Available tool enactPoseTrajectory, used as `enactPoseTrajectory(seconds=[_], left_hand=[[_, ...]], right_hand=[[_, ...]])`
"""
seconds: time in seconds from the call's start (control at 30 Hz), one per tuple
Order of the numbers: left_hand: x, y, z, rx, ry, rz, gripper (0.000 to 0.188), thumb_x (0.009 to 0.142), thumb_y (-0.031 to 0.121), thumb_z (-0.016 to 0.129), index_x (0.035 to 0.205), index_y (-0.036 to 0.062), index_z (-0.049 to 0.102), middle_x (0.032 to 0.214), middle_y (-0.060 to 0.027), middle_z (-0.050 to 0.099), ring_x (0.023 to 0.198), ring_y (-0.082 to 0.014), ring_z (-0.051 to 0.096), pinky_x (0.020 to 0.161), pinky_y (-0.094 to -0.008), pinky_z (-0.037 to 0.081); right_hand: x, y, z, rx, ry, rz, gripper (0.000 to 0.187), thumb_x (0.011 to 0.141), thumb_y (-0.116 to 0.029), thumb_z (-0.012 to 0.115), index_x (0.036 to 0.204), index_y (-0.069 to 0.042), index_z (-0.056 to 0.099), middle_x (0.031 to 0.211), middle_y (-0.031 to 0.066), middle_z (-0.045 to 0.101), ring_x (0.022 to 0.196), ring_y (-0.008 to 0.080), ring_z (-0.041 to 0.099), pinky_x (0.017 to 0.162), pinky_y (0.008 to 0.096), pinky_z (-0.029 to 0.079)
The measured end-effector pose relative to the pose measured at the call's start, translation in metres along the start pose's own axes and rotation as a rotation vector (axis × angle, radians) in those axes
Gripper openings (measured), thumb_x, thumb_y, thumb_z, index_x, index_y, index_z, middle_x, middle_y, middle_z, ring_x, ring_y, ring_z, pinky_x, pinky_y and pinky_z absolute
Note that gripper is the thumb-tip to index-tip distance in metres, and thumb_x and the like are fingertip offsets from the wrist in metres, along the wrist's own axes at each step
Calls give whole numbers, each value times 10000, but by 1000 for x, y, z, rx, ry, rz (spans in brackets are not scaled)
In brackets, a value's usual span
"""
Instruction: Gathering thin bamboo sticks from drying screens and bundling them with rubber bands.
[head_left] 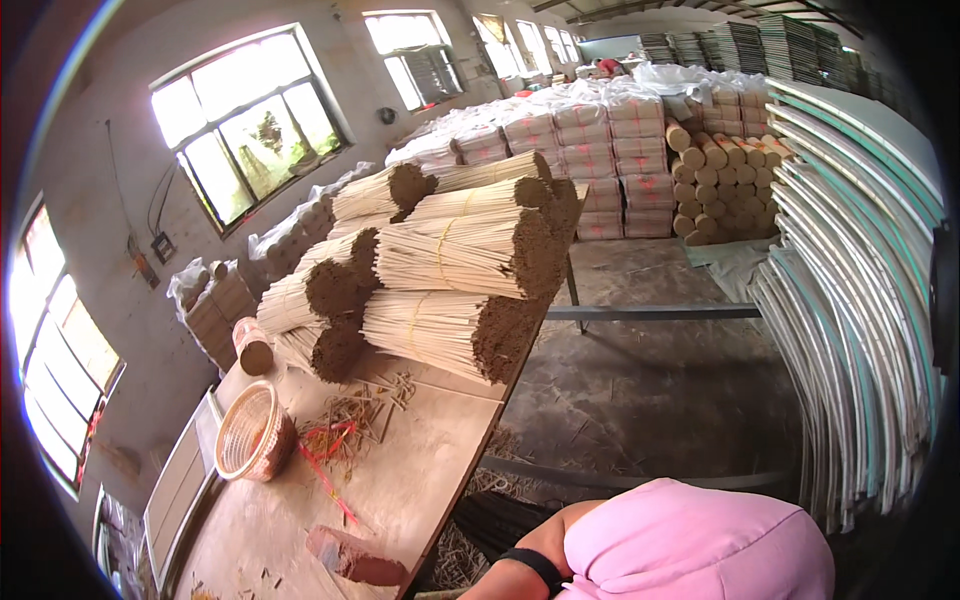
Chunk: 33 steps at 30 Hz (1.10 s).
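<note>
I am seeing neither the left hand nor the right hand from here, so I cannot tell whether the fingers are spread, pressed together or pinching anything. A bare bent arm [512, 578] wearing a narrow black band [538, 563] is showing at the lower edge beside a rounded pink cloth top [690, 540], but I cannot tell whose it is. The bundles of thin, pale wooden sticks with dark brown ends [445, 250] are lying heaped on their sides at the far part of the smooth tan wooden table [440, 425]; thin yellow ties [445, 240] are gathering some of them, presumably keeping the sticks from spreading. Their dark ends are mostly facing right, perhaps so that the coated parts stay together. Nearer, a round, pale woven basket [278, 452] is leaning open toward the left, beside loose brown stick scraps [375, 410] and a thin red strip [325, 480]. A reddish-brown block [355, 558] is resting near the table's close edge, probably being kept within easy reach.
</note>
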<state>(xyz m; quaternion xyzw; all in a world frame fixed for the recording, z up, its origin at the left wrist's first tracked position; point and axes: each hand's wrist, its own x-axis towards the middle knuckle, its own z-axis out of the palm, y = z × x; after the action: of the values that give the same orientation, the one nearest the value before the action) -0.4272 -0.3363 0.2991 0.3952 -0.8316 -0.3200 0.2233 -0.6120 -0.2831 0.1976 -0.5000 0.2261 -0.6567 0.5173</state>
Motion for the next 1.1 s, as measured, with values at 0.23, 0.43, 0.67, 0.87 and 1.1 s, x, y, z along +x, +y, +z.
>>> enactPoseTrajectory(seconds=[0.23,0.43,0.67,0.87,1.1], left_hand=[[35,-9,105,-258,-56,348,303,835,190,638,1056,60,477,941,-100,579,787,-151,576,656,-245,468],[-32,-88,104,-477,404,356,138,843,177,581,805,57,523,777,-86,566,714,-140,546,605,-275,453],[-71,-100,49,-1917,239,367,350,974,260,465,692,54,447,604,-45,480,394,-111,397,393,-239,327],[-79,-89,83,-718,-413,85,78,844,5,542,884,11,609,826,-62,623,635,-111,549,542,-271,441],[-63,-241,134,-118,705,-186,53,868,91,583,855,40,577,803,-73,607,752,-186,613,638,-322,498]], right_hand=[[-19,-10,-16,-12,242,6,148,813,-183,717,827,-39,681,706,9,652,585,73,562,516,226,425],[-12,8,20,-34,84,351,175,848,-227,656,830,-53,662,709,-29,603,636,54,514,544,231,418],[-36,-9,-37,-246,-51,483,179,747,-57,739,782,-76,564,719,-56,517,616,16,449,525,184,380],[-21,77,-52,-817,197,221,255,838,-256,695,816,-46,552,639,-10,532,556,41,485,484,210,406],[-23,109,-45,511,40,954,903,788,-798,280,1025,-6,641,879,101,679,820,187,642,773,315,499]])
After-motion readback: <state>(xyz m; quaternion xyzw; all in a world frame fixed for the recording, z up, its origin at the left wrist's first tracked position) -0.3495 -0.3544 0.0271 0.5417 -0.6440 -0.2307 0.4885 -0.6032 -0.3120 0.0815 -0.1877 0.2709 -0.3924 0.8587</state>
